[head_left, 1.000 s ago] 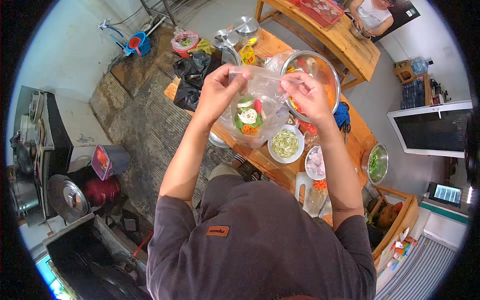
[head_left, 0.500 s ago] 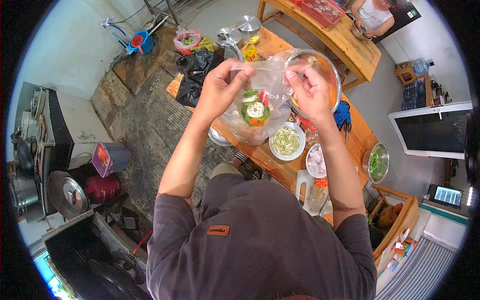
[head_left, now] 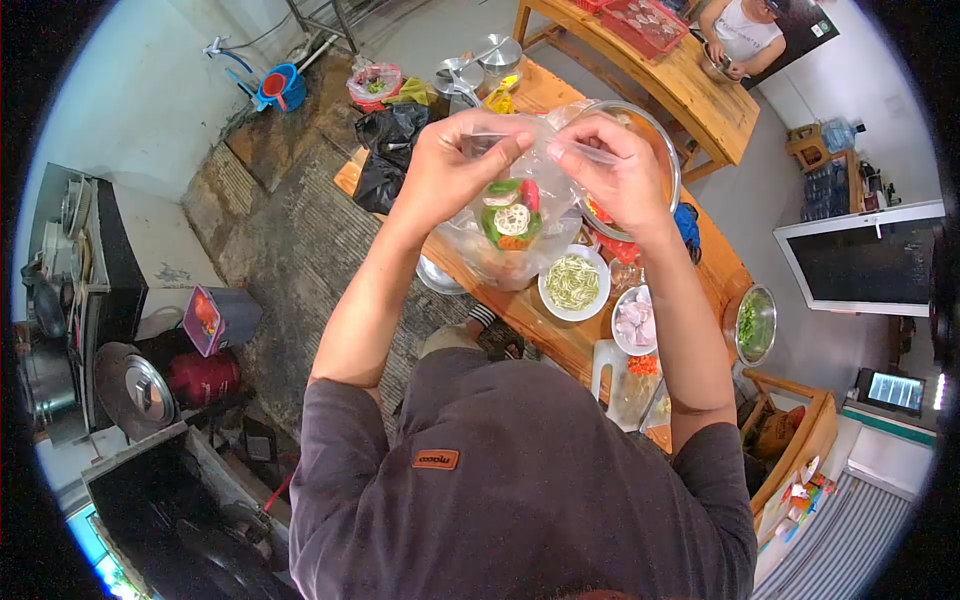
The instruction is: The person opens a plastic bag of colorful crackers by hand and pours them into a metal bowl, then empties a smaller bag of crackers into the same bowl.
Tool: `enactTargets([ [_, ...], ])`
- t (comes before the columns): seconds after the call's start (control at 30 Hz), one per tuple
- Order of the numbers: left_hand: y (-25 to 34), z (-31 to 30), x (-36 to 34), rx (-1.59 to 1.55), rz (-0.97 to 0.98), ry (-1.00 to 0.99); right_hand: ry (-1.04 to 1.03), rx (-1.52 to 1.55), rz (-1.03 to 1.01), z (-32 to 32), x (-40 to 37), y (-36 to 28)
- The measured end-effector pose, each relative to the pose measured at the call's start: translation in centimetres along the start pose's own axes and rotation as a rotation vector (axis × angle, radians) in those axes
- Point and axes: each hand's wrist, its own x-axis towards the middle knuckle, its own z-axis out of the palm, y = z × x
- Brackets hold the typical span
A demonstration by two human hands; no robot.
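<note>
My left hand (head_left: 455, 168) pinches one side of the mouth of a clear plastic bag (head_left: 467, 240). On the other side, my right hand (head_left: 618, 178) pinches the bag's rim between thumb and fingers. The bag hangs over the table edge. Sliced vegetables show in it: a lotus root slice (head_left: 512, 220), green pieces, something red and something orange. Just right of the bag stands a white bowl of pale green shreds (head_left: 573, 283). A large metal basin (head_left: 672, 150) lies partly hidden behind my right hand.
On the wooden table (head_left: 530, 322) are a bowl of pale pink meat (head_left: 634, 322), a white cutting board (head_left: 605, 360) with diced orange pieces, and a metal bowl of greens (head_left: 757, 325). Black plastic bags (head_left: 385, 150) lie at left. Another person (head_left: 742, 40) works at the far table.
My hands have come closer together at the bag's mouth, drawing the rim inward. The bag and its vegetables stay in nearly the same place.
</note>
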Motion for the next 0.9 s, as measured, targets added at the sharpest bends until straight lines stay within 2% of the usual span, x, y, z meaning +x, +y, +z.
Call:
enactTargets([
  [0.17, -0.5, -0.6, 0.4, 0.005, 0.000, -0.001, 0.034, -0.087, -0.103, 0.3, 0.8, -1.3],
  [0.23, 0.0, -0.7, 0.8, 0.182, 0.231, 0.054, 0.037, -0.162, -0.115, 0.4, 1.3, -1.7],
  [0.27, 0.5, -1.0, 0.8, 0.318, 0.298, 0.070, 0.057, -0.105, -0.135, 0.2, 1.6, -1.5],
  [0.3, 0.3, -1.1, 0.6, 0.316, 0.292, 0.072, 0.077, -0.048, -0.154, 0.0, 1.8, -1.4],
  [0.37, -0.4, -1.1, 0.0, 0.417, 0.300, 0.339, 0.065, -0.095, -0.140, -1.1, 1.8, -1.8],
  [0.4, -2.0, -2.0, -1.0, 0.374, 0.161, 0.281, 0.105, -0.038, -0.090, -1.5, 1.6, -1.8],
  [0.43, -3.0, -2.5, -2.1, 0.371, 0.154, 0.282, 0.146, 0.018, -0.038, -2.0, 1.4, -1.9],
  [0.47, -3.7, -2.8, -3.2, 0.505, 0.144, 0.134, 0.142, 0.021, 0.061, -2.6, 1.1, -1.8],
  [0.5, -4.8, -2.7, -4.3, 0.634, 0.132, -0.020, 0.143, 0.020, 0.072, -2.7, 0.9, -1.4],
  [0.53, -6.4, -2.2, -5.4, 0.627, 0.120, -0.026, 0.152, 0.026, 0.103, -2.8, 0.6, -1.0],
  [0.6, -9.7, -1.4, -7.3, 0.851, 0.267, -0.133, 0.157, 0.033, 0.139, -2.3, 0.4, -0.3],
  [0.63, -10.4, -1.4, -7.8, 0.847, 0.261, -0.136, 0.138, 0.023, 0.136, -1.8, 0.4, 0.2],
  [0.7, -11.4, -1.6, -8.9, 0.890, 0.232, -0.296, 0.116, 0.011, 0.147, -0.9, 0.0, 1.5],
  [0.77, -10.3, -1.0, -9.5, 0.876, 0.229, -0.289, 0.036, -0.004, 0.179, 0.1, -0.5, 3.0],
  [0.8, -9.8, -0.7, -9.7, 0.848, 0.241, -0.307, 0.002, 0.019, 0.291, 0.6, -0.6, 2.9],
  [0.9, -9.6, -0.2, -10.7, 0.823, 0.237, -0.337, -0.094, 0.045, 0.222, 2.3, -0.7, 5.1],
])
